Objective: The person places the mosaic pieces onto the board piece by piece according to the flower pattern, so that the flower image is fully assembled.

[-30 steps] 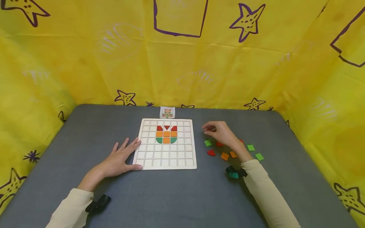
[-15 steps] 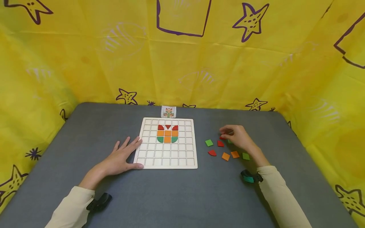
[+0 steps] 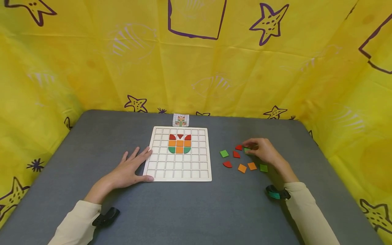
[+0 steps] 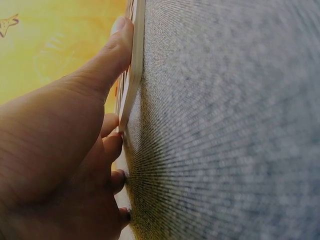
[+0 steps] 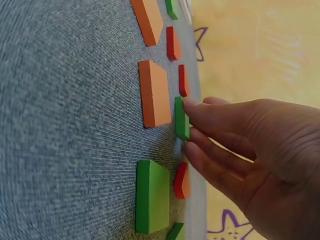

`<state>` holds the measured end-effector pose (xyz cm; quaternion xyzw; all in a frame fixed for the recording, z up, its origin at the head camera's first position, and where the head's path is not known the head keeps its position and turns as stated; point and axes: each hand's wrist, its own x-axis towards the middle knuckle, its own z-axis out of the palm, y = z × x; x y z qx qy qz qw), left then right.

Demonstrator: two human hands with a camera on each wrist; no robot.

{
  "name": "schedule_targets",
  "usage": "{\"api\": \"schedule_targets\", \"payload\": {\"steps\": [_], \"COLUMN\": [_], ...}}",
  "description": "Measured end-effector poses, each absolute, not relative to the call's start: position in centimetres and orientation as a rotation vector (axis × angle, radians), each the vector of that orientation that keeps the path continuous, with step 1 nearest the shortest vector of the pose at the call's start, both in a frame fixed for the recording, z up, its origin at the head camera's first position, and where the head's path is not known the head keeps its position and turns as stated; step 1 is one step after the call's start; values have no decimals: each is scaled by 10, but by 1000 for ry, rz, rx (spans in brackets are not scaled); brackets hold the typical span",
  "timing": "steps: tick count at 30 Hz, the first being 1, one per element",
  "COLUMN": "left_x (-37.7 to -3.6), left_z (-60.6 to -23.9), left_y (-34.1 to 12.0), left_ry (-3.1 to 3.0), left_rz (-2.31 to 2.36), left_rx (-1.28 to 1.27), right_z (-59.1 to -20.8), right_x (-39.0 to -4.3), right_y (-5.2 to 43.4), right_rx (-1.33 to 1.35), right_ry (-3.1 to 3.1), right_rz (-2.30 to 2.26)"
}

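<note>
A pale wooden grid board point(image 3: 179, 170) lies mid-table; red, orange and green pieces point(image 3: 179, 143) form a small figure in its upper cells. My left hand point(image 3: 136, 165) rests flat on the table, its fingers and thumb against the board's left edge point(image 4: 132, 75). To the right of the board lie several loose pieces. My right hand point(image 3: 248, 148) is over them and pinches a small green piece point(image 5: 182, 118) between thumb and fingertips, close to the cloth. Beside it lie red pieces point(image 3: 238, 147) and an orange square point(image 5: 155, 92).
A small pattern card point(image 3: 180, 120) stands behind the board. Other loose pieces are a green square point(image 3: 224, 153), a red quarter point(image 3: 227, 164), orange squares point(image 3: 242, 168) and a green square point(image 3: 263, 167). Yellow printed cloth point(image 3: 196, 68) walls the grey table point(image 3: 183, 211) on three sides.
My right hand has moved right and a little nearer, from beside the board to the loose pieces, and now pinches a green piece. The left hand has not moved.
</note>
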<state>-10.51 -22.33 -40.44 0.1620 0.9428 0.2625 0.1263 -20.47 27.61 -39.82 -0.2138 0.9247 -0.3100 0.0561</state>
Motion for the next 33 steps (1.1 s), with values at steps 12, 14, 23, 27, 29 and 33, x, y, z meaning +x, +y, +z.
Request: {"api": "schedule_targets", "payload": {"steps": [12, 14, 23, 27, 29, 33], "left_x": [-106, -106, -106, -105, -105, -105], "left_z": [-408, -408, -408, -408, -409, -410], "left_y": [-224, -224, -224, -224, -225, -226], "left_ry": [2750, 2750, 2755, 2752, 2751, 2747], "left_rz": [755, 761, 763, 766, 765, 766], "left_rx": [464, 466, 472, 475, 474, 472], "right_z": [-391, -391, -389, -386, -384, -380], "right_x": [-202, -201, -201, -202, -204, -206], "right_y": [281, 281, 280, 279, 277, 271], "right_rx": [-685, -666, -586, -602, -615, -659], "right_ry": [2756, 2778, 2827, 2820, 2820, 2826], "right_rz": [-894, -895, -933, -952, -950, -947]}}
